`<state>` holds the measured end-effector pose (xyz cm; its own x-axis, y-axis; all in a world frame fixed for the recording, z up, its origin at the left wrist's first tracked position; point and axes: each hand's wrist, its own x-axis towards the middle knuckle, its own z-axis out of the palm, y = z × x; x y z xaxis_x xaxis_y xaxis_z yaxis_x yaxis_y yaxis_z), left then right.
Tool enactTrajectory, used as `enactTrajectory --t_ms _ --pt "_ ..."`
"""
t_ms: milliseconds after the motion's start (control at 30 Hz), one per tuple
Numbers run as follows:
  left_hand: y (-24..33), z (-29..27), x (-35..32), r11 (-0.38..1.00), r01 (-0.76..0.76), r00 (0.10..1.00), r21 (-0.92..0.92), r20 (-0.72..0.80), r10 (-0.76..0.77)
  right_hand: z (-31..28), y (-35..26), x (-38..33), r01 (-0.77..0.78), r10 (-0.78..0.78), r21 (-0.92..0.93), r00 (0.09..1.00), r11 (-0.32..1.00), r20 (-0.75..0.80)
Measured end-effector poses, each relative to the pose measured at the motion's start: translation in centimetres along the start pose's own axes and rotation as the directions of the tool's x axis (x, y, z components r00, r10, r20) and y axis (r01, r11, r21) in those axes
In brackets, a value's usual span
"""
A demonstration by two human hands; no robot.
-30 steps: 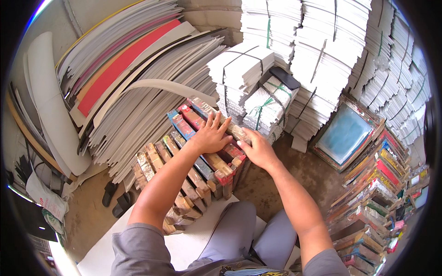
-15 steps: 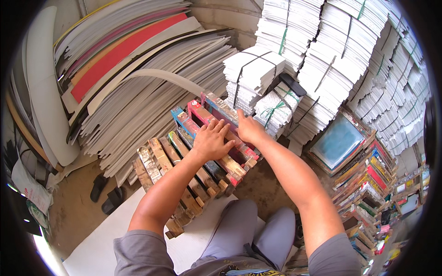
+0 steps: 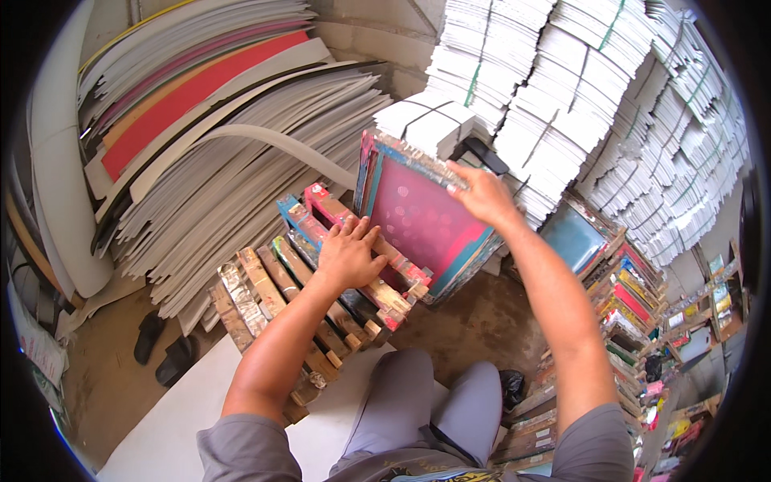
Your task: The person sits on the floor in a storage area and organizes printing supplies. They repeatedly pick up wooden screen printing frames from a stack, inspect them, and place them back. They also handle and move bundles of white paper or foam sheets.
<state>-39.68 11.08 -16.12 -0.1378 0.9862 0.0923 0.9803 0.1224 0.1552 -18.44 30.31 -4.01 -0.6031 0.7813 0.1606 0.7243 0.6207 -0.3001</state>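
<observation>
The right hand grasps a pink screen frame by its top edge, towards the right end, with the fingers hooked over the rim. Gripping the wood rather than the sheet probably spares the stretched mesh. The frame is upright but tilted, at the far end of a row of wooden frames, with a gap between it and its neighbours; whether its lower edge touches the floor cannot be told.

The left hand clenches nothing: it lies palm down, fingers spread, over the top edges of the row, its fingertips by a red frame. That flat rest seems meant to steady the frames, which stand on edge and could tip. Standing this way, close together, they take little room and each top edge is within reach.

Beyond the grasped frame, white sheets rise in strapped stacks, the straps likely keeping them from sliding. A blue-screened frame leans near the right forearm.
</observation>
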Motion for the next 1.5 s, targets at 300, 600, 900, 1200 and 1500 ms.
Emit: enactTrajectory --t_ms 300,600,900,1200,1500 --pt "0.3 -0.1 0.2 1.0 -0.001 1.0 0.01 -0.003 0.001 -13.2 6.1 -0.4 0.084 -0.079 0.187 0.996 0.979 -0.034" --pt "0.2 -0.1 -0.3 1.0 -0.009 0.999 -0.011 -0.051 0.008 -16.2 15.4 -8.7 -0.042 0.061 0.24 0.996 0.97 -0.072" --pt "0.1 -1.1 -0.9 1.0 0.009 1.0 -0.015 0.001 -0.009 -10.1 31.1 -16.2 -0.31 0.319 0.154 0.947 0.938 -0.04" --pt "1.3 -2.1 -0.7 0.998 0.049 0.997 -0.03 0.054 -0.047 -6.8 48.0 -16.6 -0.327 0.343 0.25 0.939 0.911 -0.019" --pt "3.0 -2.6 0.9 0.996 0.092 0.99 -0.018 0.108 -0.089 -7.0 58.9 -15.1 -0.363 0.375 0.379 0.926 0.851 0.045"
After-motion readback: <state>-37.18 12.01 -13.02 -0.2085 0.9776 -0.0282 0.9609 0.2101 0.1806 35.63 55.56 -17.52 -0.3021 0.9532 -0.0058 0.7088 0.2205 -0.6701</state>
